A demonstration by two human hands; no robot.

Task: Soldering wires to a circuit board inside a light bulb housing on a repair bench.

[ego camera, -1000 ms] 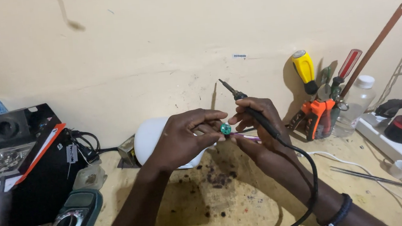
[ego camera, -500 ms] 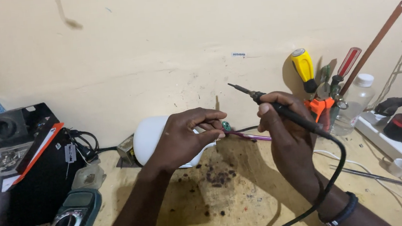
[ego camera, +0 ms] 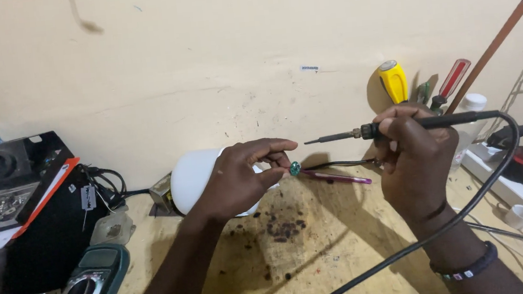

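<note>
- Two bare hands of ours work above a scuffed, burn-stained wooden bench top (ego camera: pixel 324 269) set against a cream wall.
- Our left hand (ego camera: pixel 239 181) pinches a small round green circuit part (ego camera: pixel 294 169) between thumb and fingertips; the grip is narrow and closed on it, holding it just above the bench.
- Behind that hand lies a white rounded plastic lamp housing (ego camera: pixel 191 179) on its side, touching or nearly touching the palm; we cannot tell which.
- Our right hand (ego camera: pixel 413 158) is wrapped firmly around the black handle of a soldering iron (ego camera: pixel 362 133), held level, with its thin metal tip pointing left and standing a little above and to the right of the green part, apart from it.
- From the iron's handle a thick black cable (ego camera: pixel 472 210) loops past our right wrist and runs down across the bench.
- A thin purple wire (ego camera: pixel 338 177) and a black wire lie between the two hands, leading towards the green part.
- At the left edge we see a dark green handheld multimeter (ego camera: pixel 93 291) beside a black box with an orange edge (ego camera: pixel 50 212).
- At the right, by the wall, stand a yellow-handled screwdriver (ego camera: pixel 394 81) and a red-handled screwdriver (ego camera: pixel 454 78), well apart from the green part.
- A white power strip (ego camera: pixel 521 189) lies along the right edge.
</note>
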